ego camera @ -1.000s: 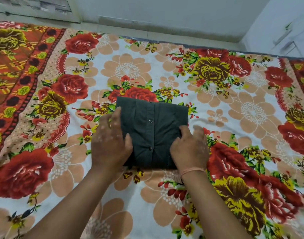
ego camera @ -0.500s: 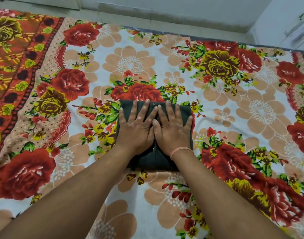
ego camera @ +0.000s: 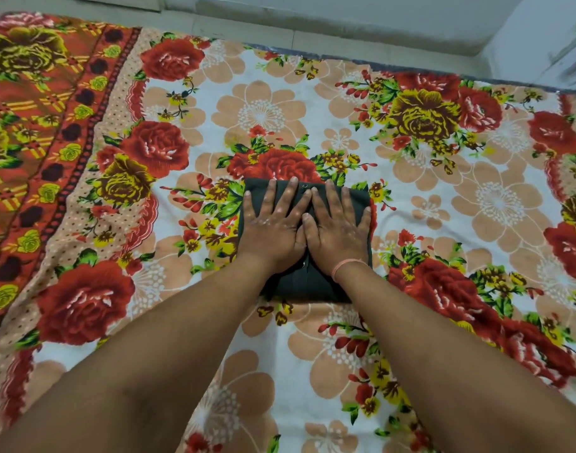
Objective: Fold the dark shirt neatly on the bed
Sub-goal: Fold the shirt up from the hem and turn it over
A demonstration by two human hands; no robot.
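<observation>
The dark shirt (ego camera: 308,284) lies folded into a small rectangle in the middle of the bed, its button placket running down the centre. My left hand (ego camera: 272,223) rests flat on its left half, fingers spread and pointing away from me. My right hand (ego camera: 337,225) lies flat on the right half, touching the left hand at the thumbs. An orange band circles my right wrist. Both palms cover most of the shirt; only its edges and near end show. Neither hand grips anything.
A floral bedsheet (ego camera: 443,197) with red roses covers the bed; its orange patterned border (ego camera: 31,142) runs along the left. Beyond the far edge of the bed is a pale floor (ego camera: 313,31) and a white wall at the right corner.
My hands moved from the shirt's near corners up onto its middle and now lie flat side by side on it. Over the last half second they slid slightly further away from me.
</observation>
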